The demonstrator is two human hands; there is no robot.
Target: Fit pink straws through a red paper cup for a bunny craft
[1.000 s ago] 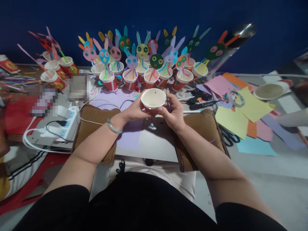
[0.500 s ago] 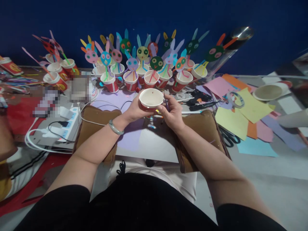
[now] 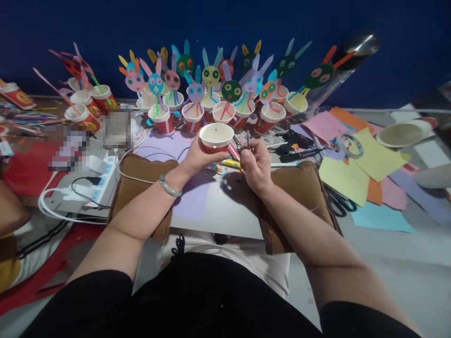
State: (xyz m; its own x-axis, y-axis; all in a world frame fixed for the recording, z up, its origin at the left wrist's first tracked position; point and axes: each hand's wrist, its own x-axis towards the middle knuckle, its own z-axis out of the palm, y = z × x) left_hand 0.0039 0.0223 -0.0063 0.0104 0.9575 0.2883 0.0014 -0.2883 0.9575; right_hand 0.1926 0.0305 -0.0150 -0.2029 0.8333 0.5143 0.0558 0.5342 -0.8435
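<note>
My left hand (image 3: 199, 157) is wrapped round a red paper cup (image 3: 216, 136) with a white inside, its mouth turned up towards me. A small dark spot shows on the inner wall. Just right of the cup, my right hand (image 3: 258, 166) is closed with a thin dark stick-like thing (image 3: 248, 139) pinched upright; its kind is too small to tell. Below the cup lie a yellow tube-like pen (image 3: 230, 163) and a blue piece with orange dots (image 3: 221, 169), partly hidden by my hands.
Several red cups (image 3: 164, 123) with paper rabbit heads stand behind. Coloured paper sheets (image 3: 347, 180), a tape roll (image 3: 350, 145) and black scissors (image 3: 340, 202) lie right. Brown cushions (image 3: 144, 180) flank my forearms. At left are a power strip (image 3: 104, 180), cables and another person's arm (image 3: 12, 206).
My right hand has come away from the cup, moving slightly right, with the thin dark thing now upright. The cup has shifted a little left and up in my left hand.
</note>
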